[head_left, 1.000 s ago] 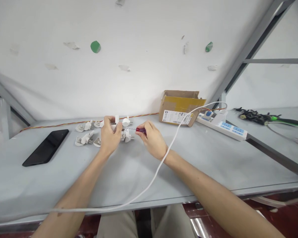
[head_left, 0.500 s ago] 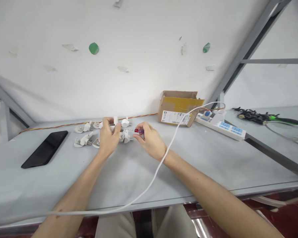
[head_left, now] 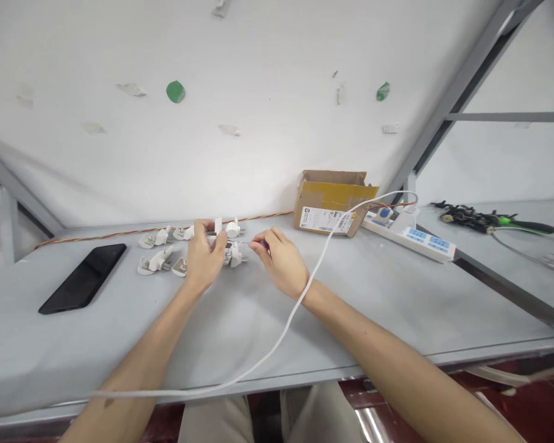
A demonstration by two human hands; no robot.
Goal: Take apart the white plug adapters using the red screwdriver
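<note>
Between the thumb and fingers of my left hand [head_left: 204, 255] is a white plug part [head_left: 218, 226], partly hidden by the fingers. My right hand [head_left: 279, 258] is closed around the handle of a screwdriver [head_left: 264, 244], whose thin shaft points left toward the plug part. Whether the tip touches it I cannot make out. Around my left hand lie several white plugs with opened housings, among them one plug [head_left: 159, 259] to the left and another [head_left: 233, 228] just behind the screwdriver shaft.
A black phone [head_left: 84, 278] lies at the left. Behind my right hand stands an open cardboard box [head_left: 327, 200], beside a white power strip [head_left: 410, 237]. A white cable [head_left: 281, 335] arcs over my right wrist and left forearm. Black cable bundles [head_left: 477, 215] lie far right.
My right fingers have shifted on the screwdriver, covering most of its red handle. The left hand and plug part moved very slightly right.
</note>
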